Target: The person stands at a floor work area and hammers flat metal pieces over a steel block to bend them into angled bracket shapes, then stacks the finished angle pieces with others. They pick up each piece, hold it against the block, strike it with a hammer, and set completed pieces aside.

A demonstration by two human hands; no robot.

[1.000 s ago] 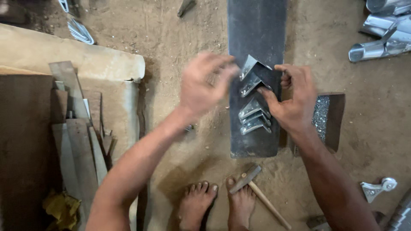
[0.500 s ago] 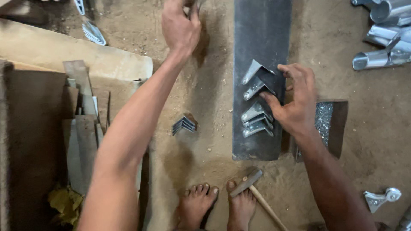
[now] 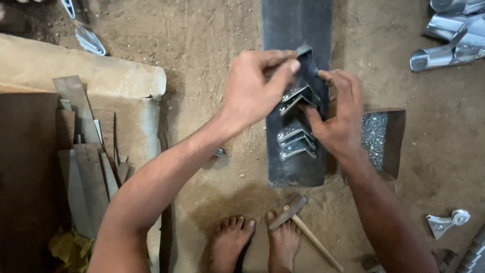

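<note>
Fingertips of my left hand [image 3: 252, 88] pinch a bent metal bracket [image 3: 302, 51] at its far end, just above the stack of brackets [image 3: 295, 119] on the dark plate [image 3: 295, 25]. My right hand [image 3: 341, 119] rests half-open beside the stack, steadying it from the right. That plate's long axis runs near to far; my left hand is nearer the top bracket.

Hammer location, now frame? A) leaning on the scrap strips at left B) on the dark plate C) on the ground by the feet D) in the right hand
C: the hammer lies on the dirt with its head by the feet, while both the left hand and right hand are up at the brackets on the dark plate.
</note>
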